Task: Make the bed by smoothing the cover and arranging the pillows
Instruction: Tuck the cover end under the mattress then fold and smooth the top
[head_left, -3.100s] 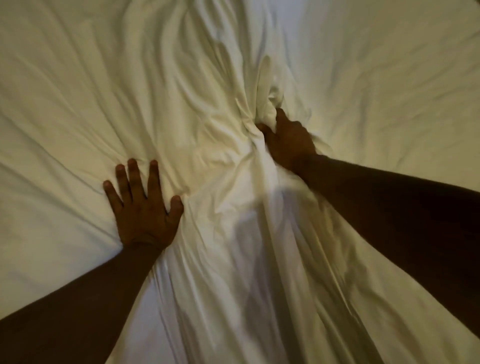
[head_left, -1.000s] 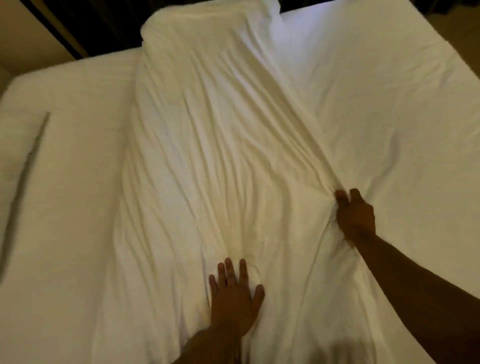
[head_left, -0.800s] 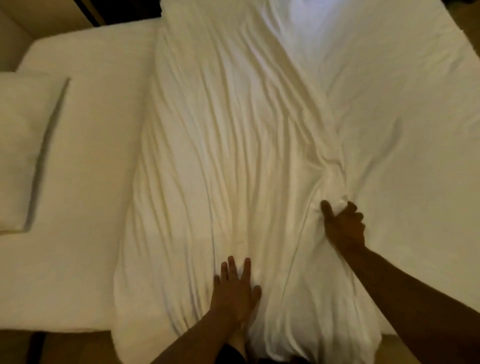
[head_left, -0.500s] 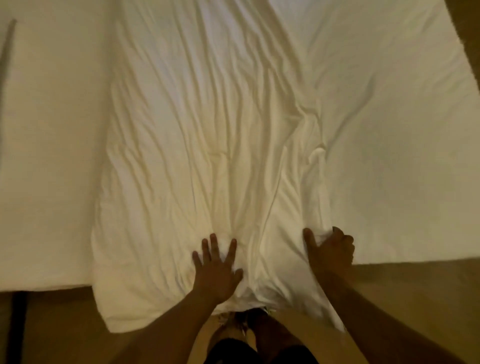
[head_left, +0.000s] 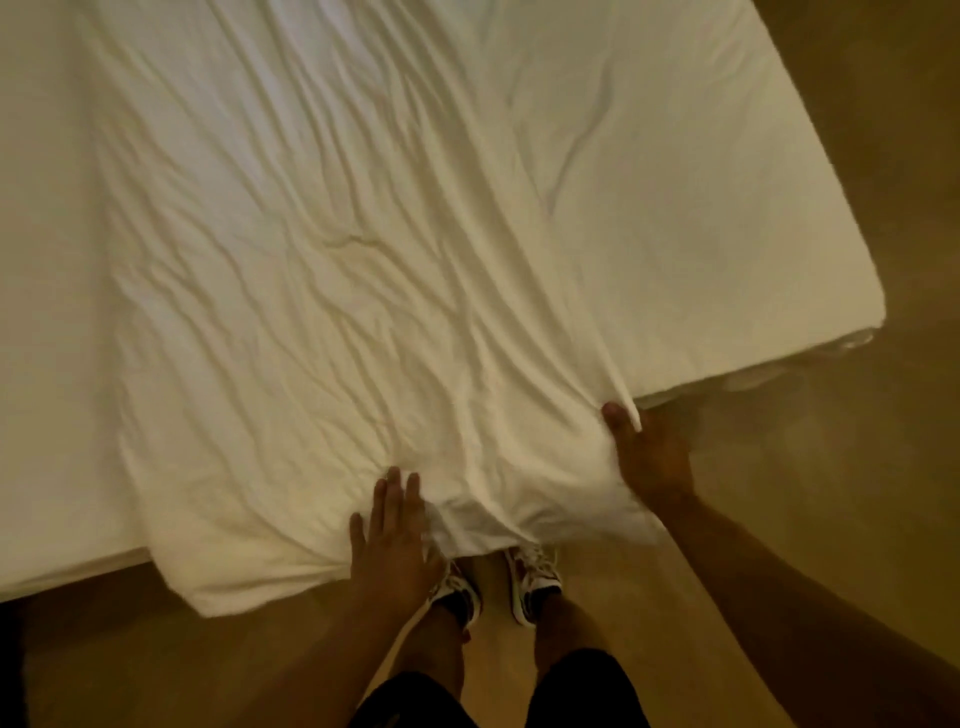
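Observation:
A wrinkled white cover (head_left: 332, 270) lies in a long strip down the middle of the bed (head_left: 701, 208), its near end hanging over the foot edge. My left hand (head_left: 395, 540) rests on that hanging end with fingers apart, palm flat against the fabric. My right hand (head_left: 649, 462) grips the right edge of the cover at the bed's foot, thumb on top of a bunched fold. No pillow is in view.
The mattress's right corner (head_left: 862, 312) ends over a tan floor (head_left: 831, 493). My two feet in patterned shoes (head_left: 530, 577) stand right at the bed's foot under the hanging fabric. A dark gap (head_left: 10, 665) shows at the lower left.
Both hands have dragged the cover toward the foot of the bed and its end now hangs over the edge. I have stepped back; the pillow at the left has left the view.

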